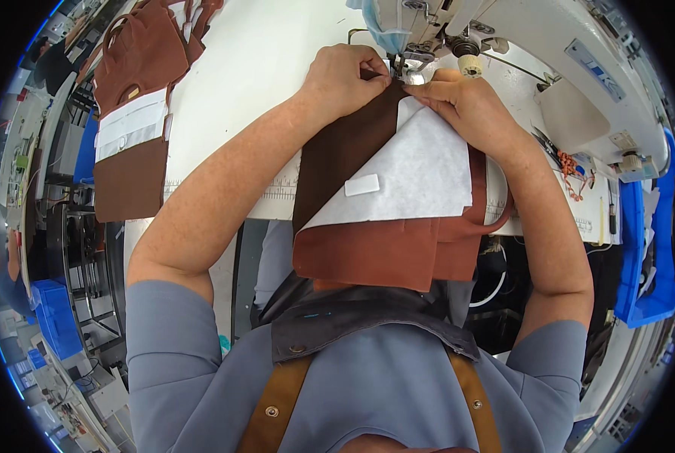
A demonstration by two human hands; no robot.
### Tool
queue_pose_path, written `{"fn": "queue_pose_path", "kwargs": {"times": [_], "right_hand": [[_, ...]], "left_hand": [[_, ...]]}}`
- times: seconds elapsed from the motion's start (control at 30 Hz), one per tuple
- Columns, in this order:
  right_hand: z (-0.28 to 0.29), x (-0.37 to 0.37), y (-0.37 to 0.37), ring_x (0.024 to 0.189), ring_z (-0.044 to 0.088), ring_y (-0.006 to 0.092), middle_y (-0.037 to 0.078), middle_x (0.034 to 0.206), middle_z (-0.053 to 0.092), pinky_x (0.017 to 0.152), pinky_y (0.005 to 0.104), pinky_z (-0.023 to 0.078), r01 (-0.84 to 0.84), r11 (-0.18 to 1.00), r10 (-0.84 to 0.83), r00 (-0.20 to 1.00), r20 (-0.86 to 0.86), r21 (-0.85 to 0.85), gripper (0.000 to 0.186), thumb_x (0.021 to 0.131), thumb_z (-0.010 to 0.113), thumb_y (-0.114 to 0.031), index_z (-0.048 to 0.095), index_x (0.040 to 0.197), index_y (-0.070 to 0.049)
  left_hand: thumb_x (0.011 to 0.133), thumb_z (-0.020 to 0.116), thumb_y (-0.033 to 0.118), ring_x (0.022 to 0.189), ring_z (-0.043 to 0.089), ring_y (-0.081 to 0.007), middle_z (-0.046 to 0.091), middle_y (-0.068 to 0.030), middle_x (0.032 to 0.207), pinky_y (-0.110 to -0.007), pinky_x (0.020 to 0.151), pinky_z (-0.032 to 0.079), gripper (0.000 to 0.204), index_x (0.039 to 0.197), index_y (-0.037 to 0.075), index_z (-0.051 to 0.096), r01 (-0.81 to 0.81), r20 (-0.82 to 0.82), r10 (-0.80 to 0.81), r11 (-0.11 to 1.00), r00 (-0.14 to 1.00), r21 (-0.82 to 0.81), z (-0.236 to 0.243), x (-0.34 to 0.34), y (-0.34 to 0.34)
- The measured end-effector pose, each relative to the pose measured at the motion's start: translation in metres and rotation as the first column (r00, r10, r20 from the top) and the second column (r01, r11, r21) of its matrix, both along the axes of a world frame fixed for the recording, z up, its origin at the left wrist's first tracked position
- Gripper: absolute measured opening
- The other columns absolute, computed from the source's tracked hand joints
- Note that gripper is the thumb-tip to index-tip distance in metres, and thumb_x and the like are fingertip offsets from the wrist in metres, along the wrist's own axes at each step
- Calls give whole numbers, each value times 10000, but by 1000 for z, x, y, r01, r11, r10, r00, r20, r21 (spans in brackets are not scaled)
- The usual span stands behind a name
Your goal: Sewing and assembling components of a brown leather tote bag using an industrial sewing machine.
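Note:
Both my hands are at the needle area of a white sewing machine (579, 57). My left hand (346, 79) pinches the upper edge of a dark brown fabric panel (345, 155) just left of the presser foot (398, 64). With fingers pressed together, my right hand (469, 106) grips the same panel's top corner, right of the foot. A white backing sheet (420, 170) with a small white tab lies folded diagonally over the panel. Beneath them, a reddish-brown bag piece (375, 253) with a handle loop hangs over the table's front edge toward my lap.
At the left of the white table (239, 68) lie stacked reddish-brown bag pieces (142, 57) with handles. Dark-handled snips (546, 143) and an orange cord (574, 170) rest right of my right forearm. A blue bin (647, 257) hangs at the right; another blue bin (56, 321) stands lower left.

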State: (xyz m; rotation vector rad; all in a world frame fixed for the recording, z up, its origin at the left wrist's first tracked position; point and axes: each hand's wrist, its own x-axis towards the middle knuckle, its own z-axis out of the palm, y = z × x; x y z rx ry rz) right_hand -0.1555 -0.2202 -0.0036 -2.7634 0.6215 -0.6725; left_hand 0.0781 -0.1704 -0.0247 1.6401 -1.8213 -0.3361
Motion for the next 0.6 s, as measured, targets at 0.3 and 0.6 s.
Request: {"fn": "queue_pose_path", "kwargs": {"times": [0.3,0.6], "right_hand": [[-3,5,1,785,709,342,167,868,738,732,431,561,21,1000,-21,1000,6,7,180,938,680,-170,774,1067,-88],[-5,2,-4,829,670,274,69,1008,660,756,368,535,82,993,-73,992,-102,84,257,997,628,-169,739,1229,-177]], "left_hand": [[808,792,250,793,732,-195,771,-102,843,-317,764,574,236,897,32,794,13,-27,-13,1000,1000,7,2,2,-5],[799,796,285,778,732,-232,765,-153,836,-333,759,567,303,922,8,795,-41,-34,42,999,999,32,6,-1,-5]]}}
